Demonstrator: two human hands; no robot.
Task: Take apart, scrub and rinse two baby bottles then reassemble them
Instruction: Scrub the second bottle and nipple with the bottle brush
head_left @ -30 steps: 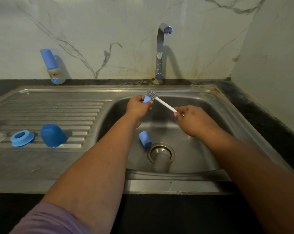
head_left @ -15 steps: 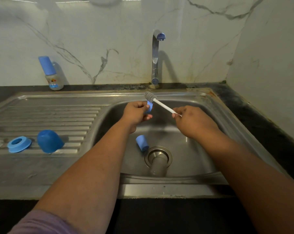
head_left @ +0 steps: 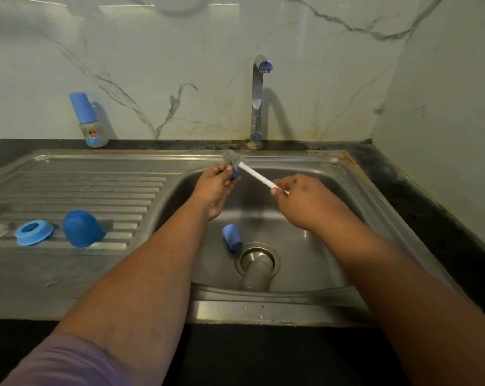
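Mid-scrub. Left hand (head_left: 215, 188) pinches small blue part (head_left: 235, 174); right hand (head_left: 302, 200) fingers grip brush (head_left: 233, 160) handle over sink (head_left: 375, 207). Ring (head_left: 33, 232), cap (head_left: 81, 228) off on drainboard; second bottle (head_left: 88, 121) still assembled on counter. Rinsing, reassembly left.

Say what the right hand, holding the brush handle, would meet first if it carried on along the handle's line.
Probably the left hand, which pinches a small blue part beside the brush bristles; the right hand points up-left toward it. Depth is unclear.
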